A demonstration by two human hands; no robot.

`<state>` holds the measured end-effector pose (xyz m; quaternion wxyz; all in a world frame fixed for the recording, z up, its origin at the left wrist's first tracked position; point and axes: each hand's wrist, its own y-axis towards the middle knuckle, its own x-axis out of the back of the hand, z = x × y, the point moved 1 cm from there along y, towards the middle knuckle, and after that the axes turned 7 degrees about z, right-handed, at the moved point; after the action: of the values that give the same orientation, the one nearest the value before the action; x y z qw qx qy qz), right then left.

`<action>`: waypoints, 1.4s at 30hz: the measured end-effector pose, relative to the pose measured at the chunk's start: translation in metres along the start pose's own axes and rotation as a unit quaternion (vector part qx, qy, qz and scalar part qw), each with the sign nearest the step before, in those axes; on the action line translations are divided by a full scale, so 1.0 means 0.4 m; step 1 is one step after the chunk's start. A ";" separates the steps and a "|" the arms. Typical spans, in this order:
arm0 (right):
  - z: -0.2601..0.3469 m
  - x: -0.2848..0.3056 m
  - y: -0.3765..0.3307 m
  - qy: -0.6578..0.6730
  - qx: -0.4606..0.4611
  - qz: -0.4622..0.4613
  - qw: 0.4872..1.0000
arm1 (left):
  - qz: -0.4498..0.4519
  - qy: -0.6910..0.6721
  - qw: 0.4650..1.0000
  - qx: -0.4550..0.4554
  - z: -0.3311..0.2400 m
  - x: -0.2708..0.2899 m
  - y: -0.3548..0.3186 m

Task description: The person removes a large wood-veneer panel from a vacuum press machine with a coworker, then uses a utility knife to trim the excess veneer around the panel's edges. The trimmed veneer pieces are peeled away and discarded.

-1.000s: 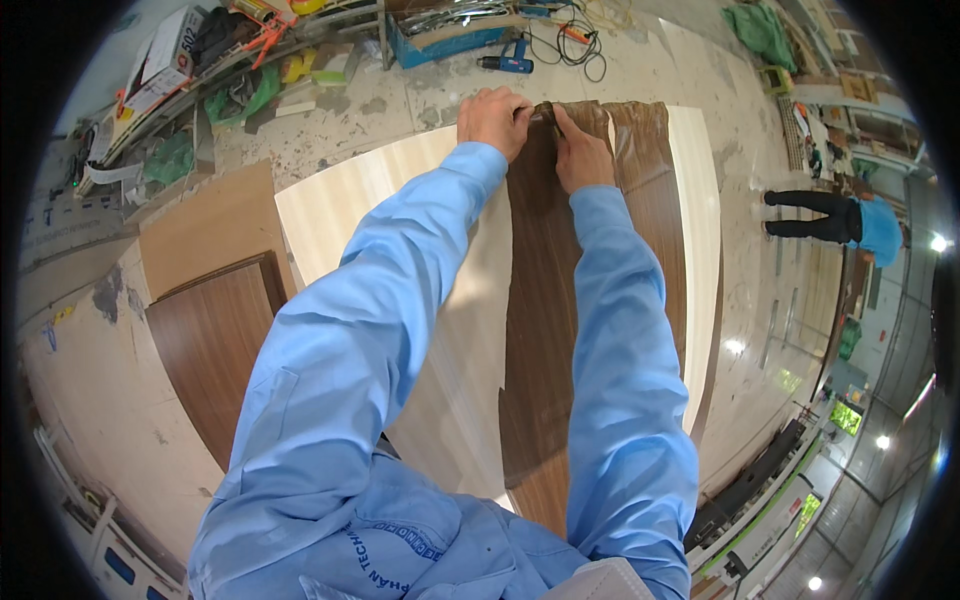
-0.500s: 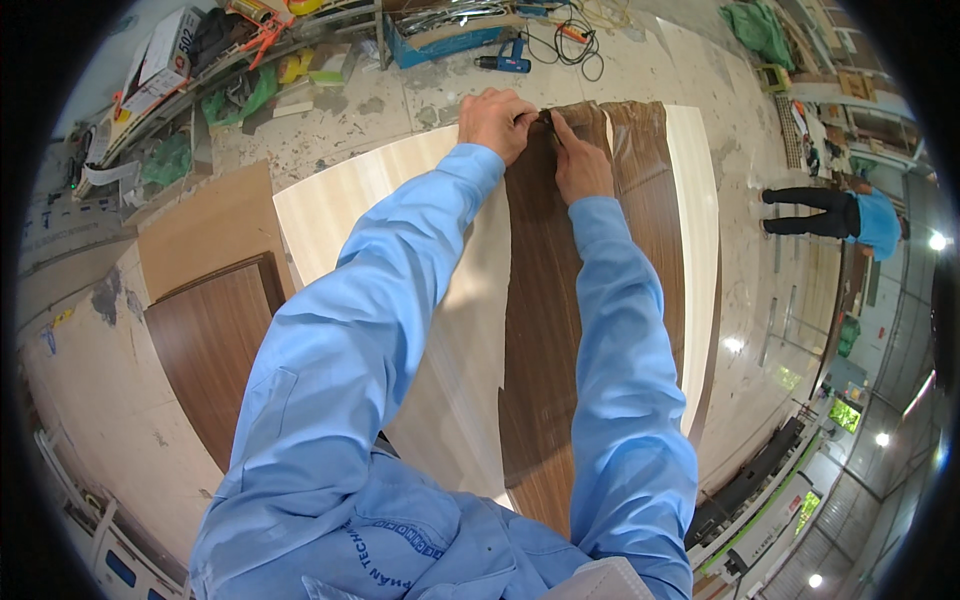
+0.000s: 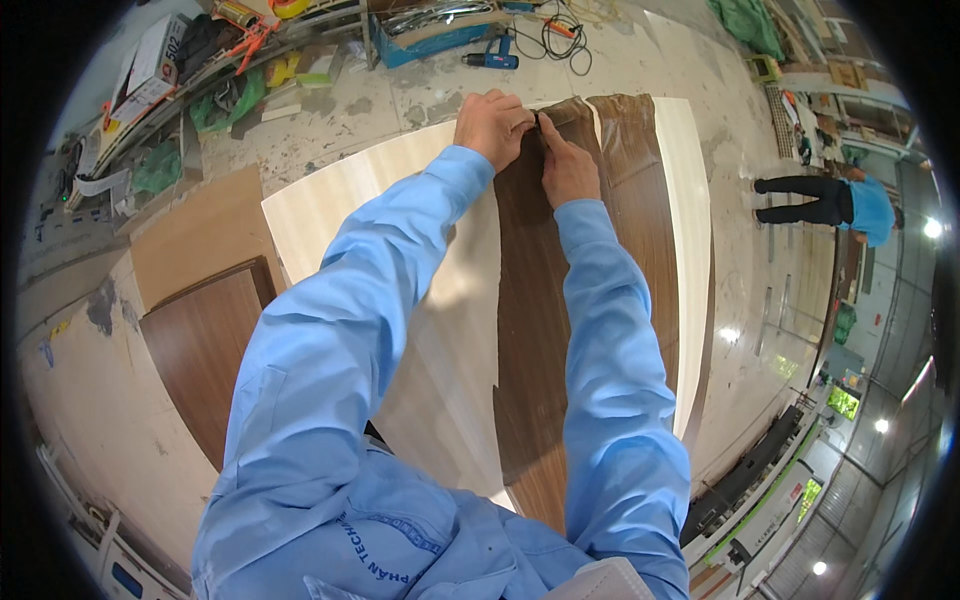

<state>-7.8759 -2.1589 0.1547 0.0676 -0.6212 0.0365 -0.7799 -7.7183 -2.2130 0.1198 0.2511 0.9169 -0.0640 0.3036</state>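
A pale wood-grain panel (image 3: 437,370) lies in front of me, with a dark brown wood-grain film (image 3: 530,330) over its middle. The film looks glossy and wrinkles at the far end. At its far left corner my left hand (image 3: 492,128) is closed, fingertips pinched on the film's edge. Close beside it is my right hand (image 3: 570,170), index finger extended toward the left fingertips and its other fingers curled. A small dark object (image 3: 537,122) shows between the two hands; its kind cannot be made out, and the right hand's palm side is hidden.
Brown panels (image 3: 205,345) and a tan sheet (image 3: 200,230) lie to the left. Beyond the far edge are a blue drill (image 3: 491,56), cables (image 3: 560,45) and a blue box (image 3: 435,40). A shelf (image 3: 290,45) stands far left. Another person (image 3: 840,203) bends over at far right.
My right hand has shifted slightly left, nearer the left hand at the film's corner. The whole view has moved a little, and the other person's legs have changed position.
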 end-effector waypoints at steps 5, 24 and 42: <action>0.005 0.019 -0.010 -0.017 -0.009 0.031 0.999 | -0.027 -0.045 0.998 0.031 0.007 -0.001 0.003; -0.025 0.003 -0.078 0.168 0.062 -0.120 0.977 | 0.093 -0.038 0.970 0.220 -0.026 0.019 0.027; 0.003 -0.003 -0.009 0.023 -0.009 0.017 1.000 | 0.029 -0.096 0.994 0.047 -0.003 -0.018 -0.012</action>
<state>-7.8748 -2.1550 0.1544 0.0746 -0.6032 0.0552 -0.7922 -7.7234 -2.2084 0.1143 0.1916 0.9503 -0.1004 0.2239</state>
